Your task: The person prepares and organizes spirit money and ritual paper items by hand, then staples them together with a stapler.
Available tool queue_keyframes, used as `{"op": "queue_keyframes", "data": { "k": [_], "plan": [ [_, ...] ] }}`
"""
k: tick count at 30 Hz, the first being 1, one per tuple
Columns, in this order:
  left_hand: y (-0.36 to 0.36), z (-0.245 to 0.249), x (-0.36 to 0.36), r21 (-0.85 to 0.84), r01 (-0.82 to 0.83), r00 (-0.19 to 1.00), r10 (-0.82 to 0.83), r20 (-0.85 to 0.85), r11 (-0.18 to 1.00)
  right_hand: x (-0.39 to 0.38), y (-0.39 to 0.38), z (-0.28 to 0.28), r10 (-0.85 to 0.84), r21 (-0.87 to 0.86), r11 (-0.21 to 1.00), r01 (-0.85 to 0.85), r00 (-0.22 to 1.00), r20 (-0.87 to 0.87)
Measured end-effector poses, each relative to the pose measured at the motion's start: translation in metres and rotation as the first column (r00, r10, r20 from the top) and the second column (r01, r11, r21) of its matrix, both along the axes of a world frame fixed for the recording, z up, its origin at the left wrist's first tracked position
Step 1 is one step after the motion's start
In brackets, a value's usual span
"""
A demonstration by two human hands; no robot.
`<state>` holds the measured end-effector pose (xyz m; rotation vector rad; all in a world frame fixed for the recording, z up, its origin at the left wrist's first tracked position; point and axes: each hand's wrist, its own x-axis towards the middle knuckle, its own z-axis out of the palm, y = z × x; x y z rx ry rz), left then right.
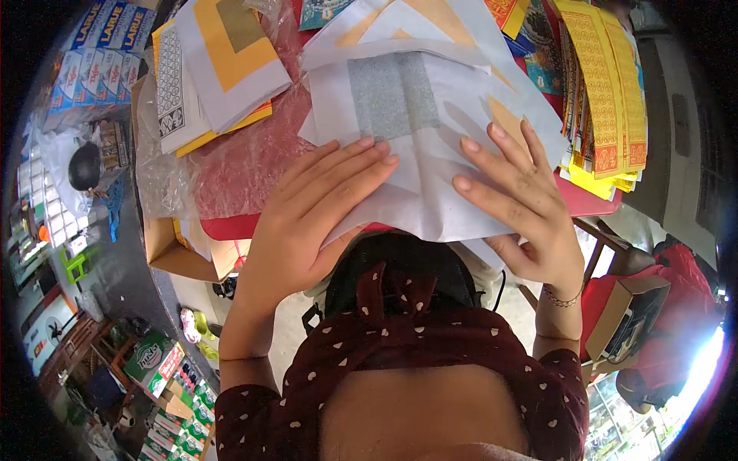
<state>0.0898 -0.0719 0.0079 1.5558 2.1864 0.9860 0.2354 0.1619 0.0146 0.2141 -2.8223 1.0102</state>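
White paper sheets (pixel 415 165) with a grey square patch lie over the near edge of a red table (pixel 238 180), and their near edge bulges upward. My left hand (pixel 327 200) rests on the left part of the top sheet, fingers extended and close together, thumb at the near edge. On the right part, my right hand (pixel 526 203) has its fingers spread, with the thumb low by the sheet's near edge. More sheets with orange patches (pixel 438 19) lie beneath and beyond. Both hands touch the paper.
Another pile of white and orange papers (pixel 223 69) lies at the left on clear plastic wrap (pixel 169 180). Yellow printed papers (pixel 603 92) are stacked at the right. An open cardboard box (pixel 181 257) is below left; a red chair (pixel 600 307) stands at the right.
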Motion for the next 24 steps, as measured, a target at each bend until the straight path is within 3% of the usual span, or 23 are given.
{"op": "queue_keyframes", "data": {
  "k": [4, 7, 9, 12, 16, 18, 24],
  "plan": [
    [-0.001, 0.0, -0.001, 0.04, 0.019, 0.999, -0.02, 0.025, 0.999, -0.002, 0.008, -0.004, 0.028, 0.009, 1.0, -0.028, 0.999, -0.041],
    [-0.001, -0.002, -0.002, 0.002, 0.093, 0.994, -0.093, -0.051, 0.996, -0.002, 0.009, -0.005, 0.034, 0.032, 0.999, -0.033, 0.999, -0.036],
    [-0.004, -0.013, 0.001, -0.115, 0.129, 0.957, -0.154, -0.245, 0.985, -0.001, 0.012, -0.008, 0.016, 0.038, 0.999, -0.014, 0.999, -0.029],
    [-0.009, -0.025, 0.004, -0.171, 0.151, 0.919, -0.201, -0.338, 0.974, 0.002, 0.02, -0.017, 0.039, 0.016, 0.999, -0.04, 0.997, 0.062],
    [-0.009, -0.022, 0.004, -0.157, 0.123, 0.958, -0.159, -0.241, 0.98, 0.0, 0.024, -0.021, 0.043, -0.041, 0.998, -0.042, 0.998, 0.039],
    [-0.01, -0.022, 0.002, -0.095, 0.073, 0.993, -0.081, -0.081, 0.993, -0.001, 0.026, -0.022, -0.004, -0.064, 0.998, 0.004, 1.0, 0.003],
    [-0.014, -0.027, 0.001, -0.062, -0.077, 0.992, 0.071, -0.106, 0.995, 0.0, 0.031, -0.027, -0.136, -0.13, 0.982, 0.137, 0.991, 0.017]
  ]
}}
